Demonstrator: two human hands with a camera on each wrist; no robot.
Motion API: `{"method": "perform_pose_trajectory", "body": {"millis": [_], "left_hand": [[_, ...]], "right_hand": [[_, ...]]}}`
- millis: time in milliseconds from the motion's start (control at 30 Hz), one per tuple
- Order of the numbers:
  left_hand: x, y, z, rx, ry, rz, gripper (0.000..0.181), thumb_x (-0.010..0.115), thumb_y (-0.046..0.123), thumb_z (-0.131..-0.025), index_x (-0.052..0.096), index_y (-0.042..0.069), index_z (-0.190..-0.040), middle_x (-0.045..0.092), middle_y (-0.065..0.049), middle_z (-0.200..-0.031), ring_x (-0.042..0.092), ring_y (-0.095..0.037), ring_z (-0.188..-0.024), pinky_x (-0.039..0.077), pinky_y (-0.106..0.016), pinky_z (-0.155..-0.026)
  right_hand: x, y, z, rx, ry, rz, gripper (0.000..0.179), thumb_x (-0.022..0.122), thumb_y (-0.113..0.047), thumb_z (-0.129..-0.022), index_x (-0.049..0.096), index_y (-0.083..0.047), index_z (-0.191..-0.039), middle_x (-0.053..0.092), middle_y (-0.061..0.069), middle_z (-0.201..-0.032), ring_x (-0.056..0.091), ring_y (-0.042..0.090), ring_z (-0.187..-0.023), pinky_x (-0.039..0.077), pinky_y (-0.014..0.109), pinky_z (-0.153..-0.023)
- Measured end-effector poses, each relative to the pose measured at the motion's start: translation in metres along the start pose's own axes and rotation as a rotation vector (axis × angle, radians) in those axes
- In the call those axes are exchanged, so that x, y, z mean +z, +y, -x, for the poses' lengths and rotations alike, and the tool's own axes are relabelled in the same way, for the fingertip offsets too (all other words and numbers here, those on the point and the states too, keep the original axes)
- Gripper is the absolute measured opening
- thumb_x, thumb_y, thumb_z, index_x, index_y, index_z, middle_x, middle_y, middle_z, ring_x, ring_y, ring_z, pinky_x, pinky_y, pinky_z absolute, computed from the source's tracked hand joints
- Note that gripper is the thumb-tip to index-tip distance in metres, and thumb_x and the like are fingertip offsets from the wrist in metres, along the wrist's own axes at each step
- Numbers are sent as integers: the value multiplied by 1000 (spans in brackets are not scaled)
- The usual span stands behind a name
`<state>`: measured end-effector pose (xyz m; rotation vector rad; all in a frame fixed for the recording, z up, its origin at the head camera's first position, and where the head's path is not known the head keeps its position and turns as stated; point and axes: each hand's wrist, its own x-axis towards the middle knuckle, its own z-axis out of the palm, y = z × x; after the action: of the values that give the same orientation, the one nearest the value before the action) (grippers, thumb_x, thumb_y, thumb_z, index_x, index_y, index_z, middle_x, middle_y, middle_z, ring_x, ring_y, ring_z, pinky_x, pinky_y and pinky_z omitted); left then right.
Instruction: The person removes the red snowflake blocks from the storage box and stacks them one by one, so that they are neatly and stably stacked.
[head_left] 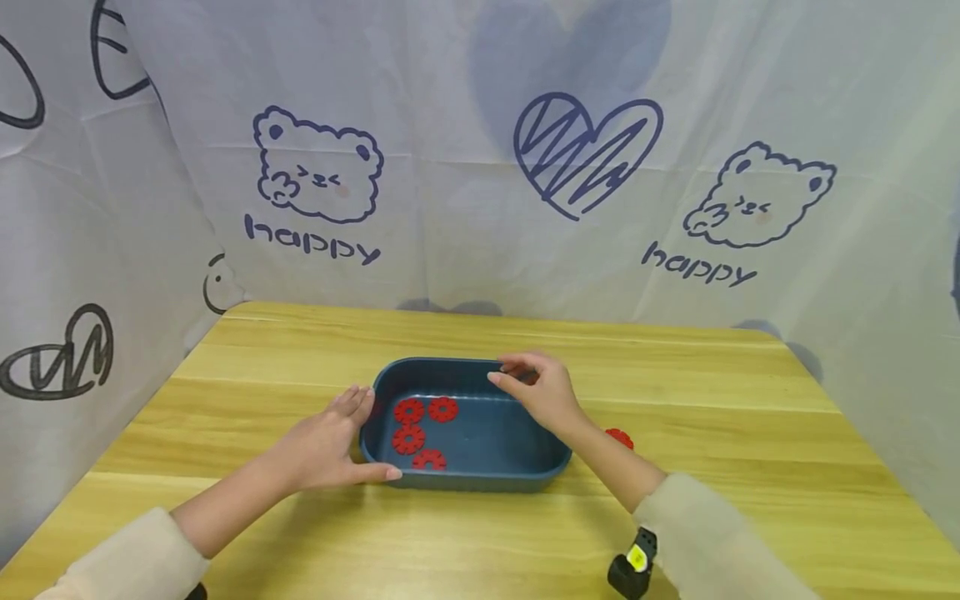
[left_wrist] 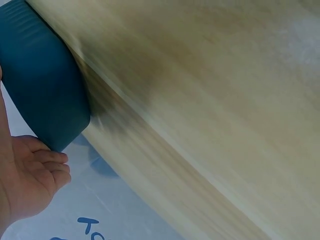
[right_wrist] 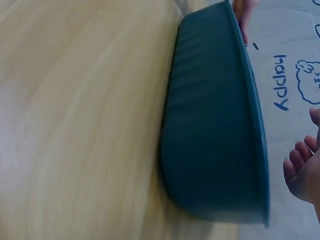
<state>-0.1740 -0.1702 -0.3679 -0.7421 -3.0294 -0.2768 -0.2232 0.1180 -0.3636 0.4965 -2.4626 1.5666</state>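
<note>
A dark blue plastic box (head_left: 480,479) stands on the table with several red notched discs (head_left: 408,438) in its left part. My left hand (head_left: 330,437) holds the box's left end, thumb along the front rim and fingers against the far left side. In the left wrist view, the bent fingers of that left hand (left_wrist: 37,175) touch the box (left_wrist: 45,75). Over the box's back right part is my right hand (head_left: 547,392), thumb and fingertips apart. In the right wrist view, the right hand (right_wrist: 305,165) has loosely bent fingers, with no disc visible between them.
Another red disc (head_left: 619,437) lies on the table right of the box, partly hidden by my right forearm. The wooden table (head_left: 750,433) ends at a white printed cloth (head_left: 450,167) behind. A black strap device (head_left: 633,567) is at my right sleeve.
</note>
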Motion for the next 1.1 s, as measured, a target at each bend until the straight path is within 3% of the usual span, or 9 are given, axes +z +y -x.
{"method": "perform_pose_trajectory", "body": {"millis": [567, 867, 1100], "left_hand": [[0, 1, 0, -13, -14, 12, 110, 59, 72, -71, 34, -12, -138, 33, -31, -143, 31, -48, -132, 43, -56, -94], [1, 0, 0, -8, -12, 16, 110, 58, 72, -71, 34, -12, -138, 33, -31, -143, 31, -48, -132, 42, -56, -95], [0, 0, 0, 6, 1, 12, 108, 59, 71, -72, 35, -12, -137, 34, -32, -142, 33, -49, -131, 43, -55, -94]], "right_hand": [[47, 12, -13, 85, -128, 12, 32, 70, -15, -82, 67, 2, -109, 68, 14, -92, 61, 20, -82, 50, 22, -68], [55, 17, -20, 177, -227, 27, 32, 70, -14, -82, 66, 3, -108, 66, 14, -88, 57, 12, -74, 47, 20, -62], [56, 22, -25, 221, -324, 126, 32, 72, -11, -80, 67, 3, -108, 67, 13, -81, 55, 8, -67, 44, 18, -59]]}}
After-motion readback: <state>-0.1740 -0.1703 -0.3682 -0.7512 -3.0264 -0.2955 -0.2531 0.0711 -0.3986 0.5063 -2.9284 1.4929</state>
